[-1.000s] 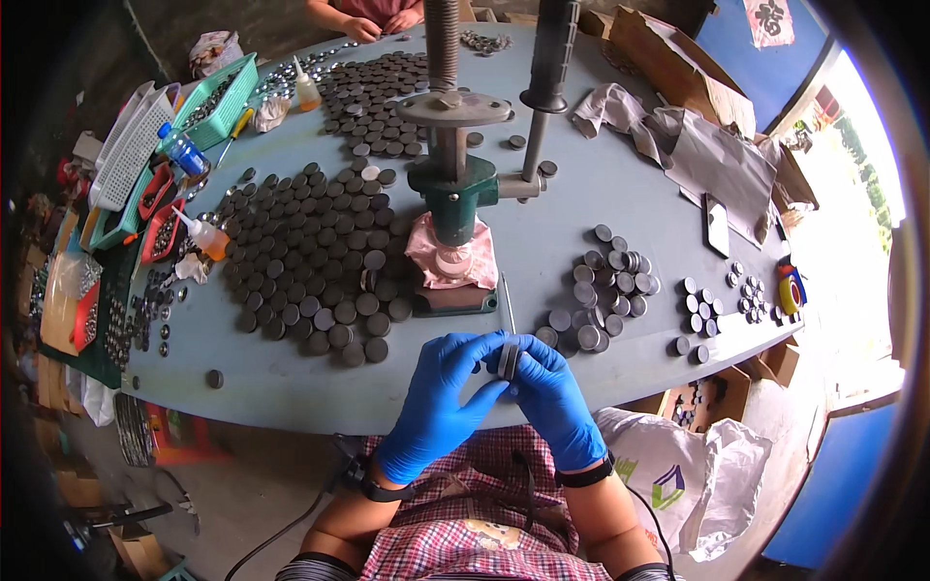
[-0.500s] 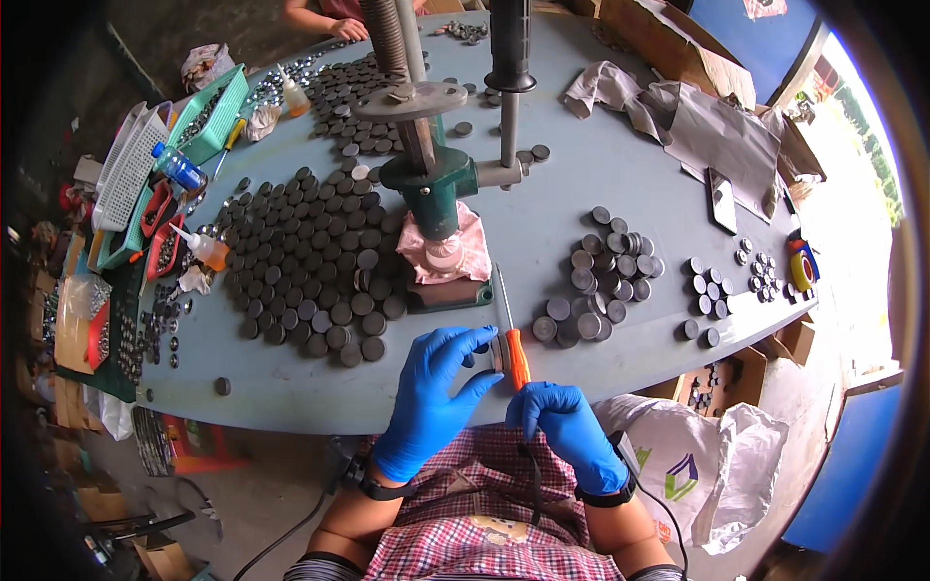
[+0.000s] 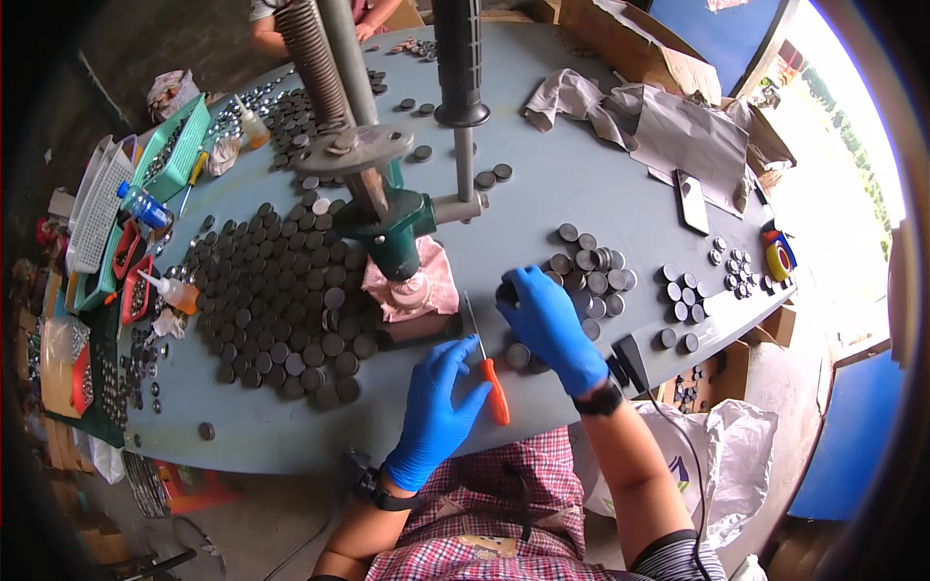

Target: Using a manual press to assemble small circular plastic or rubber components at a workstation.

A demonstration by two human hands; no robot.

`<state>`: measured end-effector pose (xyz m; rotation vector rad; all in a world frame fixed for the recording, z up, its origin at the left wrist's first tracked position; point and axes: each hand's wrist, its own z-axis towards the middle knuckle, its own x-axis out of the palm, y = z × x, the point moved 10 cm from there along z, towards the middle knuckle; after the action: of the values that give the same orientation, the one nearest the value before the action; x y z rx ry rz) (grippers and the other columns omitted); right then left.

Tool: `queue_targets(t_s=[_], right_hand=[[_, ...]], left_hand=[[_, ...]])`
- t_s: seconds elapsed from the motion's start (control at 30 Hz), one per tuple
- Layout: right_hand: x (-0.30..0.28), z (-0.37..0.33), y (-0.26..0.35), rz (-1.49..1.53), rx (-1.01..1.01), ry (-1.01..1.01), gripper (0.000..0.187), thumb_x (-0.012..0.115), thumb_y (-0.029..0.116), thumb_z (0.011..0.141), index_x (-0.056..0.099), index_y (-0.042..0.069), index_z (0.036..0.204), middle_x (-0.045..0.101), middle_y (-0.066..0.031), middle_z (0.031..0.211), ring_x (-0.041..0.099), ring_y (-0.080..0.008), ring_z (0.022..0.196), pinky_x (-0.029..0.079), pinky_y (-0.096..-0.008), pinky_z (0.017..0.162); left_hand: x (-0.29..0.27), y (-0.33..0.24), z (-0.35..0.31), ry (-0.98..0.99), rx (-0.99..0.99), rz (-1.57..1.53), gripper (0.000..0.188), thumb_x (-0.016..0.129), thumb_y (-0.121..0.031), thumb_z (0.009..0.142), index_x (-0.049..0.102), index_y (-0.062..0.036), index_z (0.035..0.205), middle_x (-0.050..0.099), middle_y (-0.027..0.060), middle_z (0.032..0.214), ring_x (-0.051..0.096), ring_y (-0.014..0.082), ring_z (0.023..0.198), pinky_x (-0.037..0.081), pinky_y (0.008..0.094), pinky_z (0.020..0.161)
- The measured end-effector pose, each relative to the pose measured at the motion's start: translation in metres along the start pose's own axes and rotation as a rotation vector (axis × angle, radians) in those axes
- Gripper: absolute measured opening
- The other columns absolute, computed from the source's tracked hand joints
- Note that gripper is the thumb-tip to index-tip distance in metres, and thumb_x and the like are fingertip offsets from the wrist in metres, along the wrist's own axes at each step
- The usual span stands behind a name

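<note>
Holding what looks like a dark disc (image 3: pixel 506 293) at its fingertips, the right hand (image 3: pixel 555 326) is closed narrow over the counter (image 3: pixel 581 184), towards its near edge and right of a green press (image 3: pixel 395 254). The left hand (image 3: pixel 434 412), half open, shows nothing held; an orange screwdriver (image 3: pixel 495 395) lies just beside it. A light grip on the rim, clear of the screwdriver's tip, would likely serve best. More discs (image 3: pixel 294 364) crowd the blue-grey counter's left half; baskets (image 3: pixel 97 215) line its left edge. Beyond the far edge shows another person's arm (image 3: pixel 381 14); daylight enters at right.
</note>
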<state>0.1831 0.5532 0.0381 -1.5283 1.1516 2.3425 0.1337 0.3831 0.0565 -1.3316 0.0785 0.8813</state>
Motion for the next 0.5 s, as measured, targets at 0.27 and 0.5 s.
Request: queue_targets(t_s=[0.27, 0.5], right_hand=[[-0.021, 0.091, -0.045, -0.357, -0.052, -0.162, 0.008, 0.060, 0.006, 0.078, 0.066, 0.007, 0.085, 0.062, -0.0157, 0.089, 0.062, -0.0348, 0.086, 0.052, -0.0448, 0.072], [-0.033, 0.069, -0.105, -0.526, 0.071, 0.015, 0.016, 0.068, 0.012, 0.077, 0.068, 0.005, 0.091, 0.066, -0.0130, 0.090, 0.063, -0.0324, 0.085, 0.052, -0.0420, 0.074]], left_hand=[[0.002, 0.009, 0.018, 0.048, 0.060, 0.040, 0.039, 0.072, -0.005, 0.082, 0.060, -0.0040, 0.120, 0.058, 0.0104, 0.115, 0.060, 0.0225, 0.092, 0.047, 0.0357, 0.088], [0.023, 0.011, 0.024, 0.103, 0.041, -0.136, 0.038, 0.070, -0.001, 0.082, 0.061, -0.0034, 0.119, 0.060, 0.0095, 0.110, 0.060, 0.0205, 0.089, 0.049, 0.0338, 0.086]])
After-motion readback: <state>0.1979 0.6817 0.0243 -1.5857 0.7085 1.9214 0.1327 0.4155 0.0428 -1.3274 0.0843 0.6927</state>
